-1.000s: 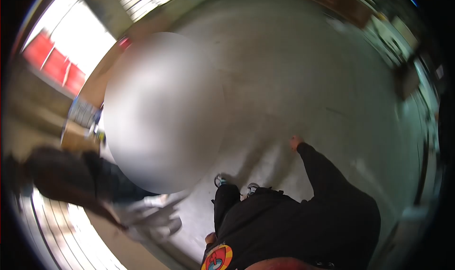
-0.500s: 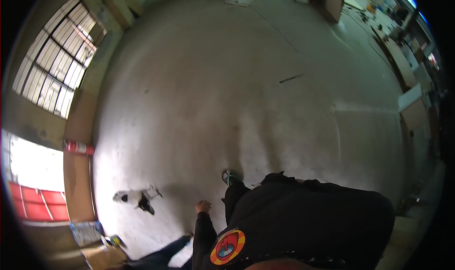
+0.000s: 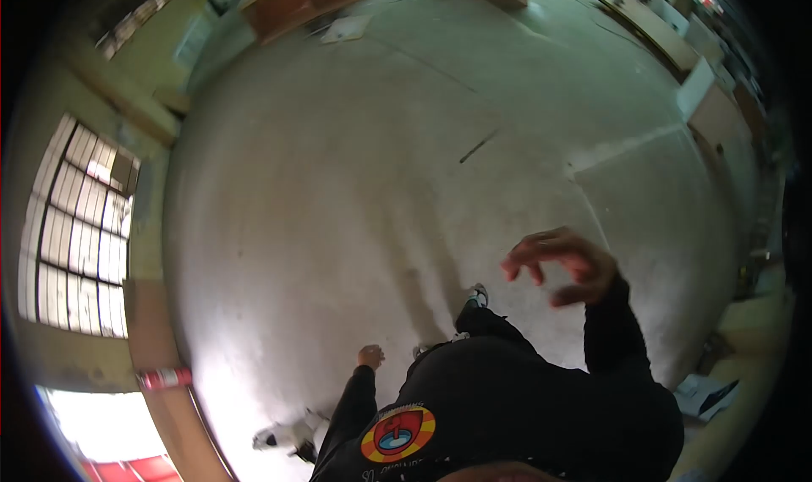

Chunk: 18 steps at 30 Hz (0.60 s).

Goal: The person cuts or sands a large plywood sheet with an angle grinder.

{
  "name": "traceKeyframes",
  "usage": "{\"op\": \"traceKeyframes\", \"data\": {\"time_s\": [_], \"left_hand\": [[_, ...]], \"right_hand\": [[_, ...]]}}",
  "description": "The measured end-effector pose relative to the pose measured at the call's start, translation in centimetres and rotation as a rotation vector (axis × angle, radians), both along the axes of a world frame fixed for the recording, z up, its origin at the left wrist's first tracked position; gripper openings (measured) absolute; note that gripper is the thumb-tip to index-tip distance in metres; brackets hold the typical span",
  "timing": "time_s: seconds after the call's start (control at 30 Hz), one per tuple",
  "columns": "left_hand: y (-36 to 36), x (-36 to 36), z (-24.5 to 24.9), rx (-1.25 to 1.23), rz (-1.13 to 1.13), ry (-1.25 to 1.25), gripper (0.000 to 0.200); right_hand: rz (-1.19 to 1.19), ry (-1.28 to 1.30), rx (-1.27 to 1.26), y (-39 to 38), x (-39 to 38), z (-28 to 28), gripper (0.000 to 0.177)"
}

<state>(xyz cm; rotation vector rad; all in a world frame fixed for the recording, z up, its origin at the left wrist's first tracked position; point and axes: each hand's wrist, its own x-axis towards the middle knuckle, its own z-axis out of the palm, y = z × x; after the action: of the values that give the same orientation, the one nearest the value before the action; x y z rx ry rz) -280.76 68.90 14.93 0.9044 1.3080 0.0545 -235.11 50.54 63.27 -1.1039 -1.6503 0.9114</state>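
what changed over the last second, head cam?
Right hand swung up in front, fingers curled, empty; half a second ago it was out of view. View turned: the black-and-white dog now sits at the bottom edge, and the person at the left is gone. Left hand still hangs at the side, empty. Same concrete floor.

The right hand [image 3: 562, 262] has come up high with curled fingers; before it was hidden. The little white and black animal [image 3: 283, 437] now shows lower down, behind the left hand [image 3: 369, 357]
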Motion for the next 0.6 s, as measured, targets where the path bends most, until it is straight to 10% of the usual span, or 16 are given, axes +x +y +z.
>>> {"op": "traceKeyframes", "data": {"time_s": [0.07, 0.13, 0.2, 0.27, 0.6], "left_hand": [[2.2, 1.5, -0.9, -0.136, 0.051, -0.031, 0.016], [3.5, 3.9, -1.8, 0.142, -0.704, 0.017, 0.021], [2.2, 10.9, 6.3, 0.277, -0.6, 0.283, 0.027], [4.2, 13.0, 3.8, 0.613, -0.875, 0.312, 0.032], [13.2, 34.9, 2.7, 0.152, -0.867, 0.201, 0.024]], "right_hand": [[0.025, 0.013, 0.506, -1.8, 0.6, 4.5, 0.034], [0.135, -0.031, 0.725, -4.8, 1.9, 8.2, 0.023], [0.175, -0.087, 0.786, -7.1, 2.8, 11.0, 0.02], [0.004, -0.109, 0.79, -7.9, 2.3, 12.2, 0.021], [-0.652, -0.233, 0.756, -8.6, 3.8, 13.2, 0.036]]}}
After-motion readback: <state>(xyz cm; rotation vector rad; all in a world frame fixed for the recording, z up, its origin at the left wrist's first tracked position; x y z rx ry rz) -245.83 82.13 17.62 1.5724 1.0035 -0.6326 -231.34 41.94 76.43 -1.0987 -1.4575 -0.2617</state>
